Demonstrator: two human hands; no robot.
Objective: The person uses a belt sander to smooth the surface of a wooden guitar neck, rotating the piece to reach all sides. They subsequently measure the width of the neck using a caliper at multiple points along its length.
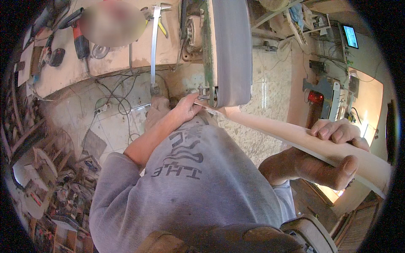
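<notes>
A long, pale, shaped piece of wood [274,130] runs slantwise from the middle of the view to the right edge. My left hand [188,107] is closed around its far, narrow end, close to my body. Toward the wider near end, my right hand [335,145] grips it with the thumb below and the fingers over the top. The lower end of a belt sander [234,55] with a wide grey belt stands just above the wood. Near my left hand, the wood seems to meet the belt's rounded end, though the exact contact is hard to see.
On the workbench [122,57] at the far left lie a metal caliper [156,42], yellow-handled pliers [162,29] and a red and black power tool [80,40]. Tangled cables [120,95] cross the tiled floor. Cluttered shelves [63,189] stand at left; a lit screen [350,36] hangs at right.
</notes>
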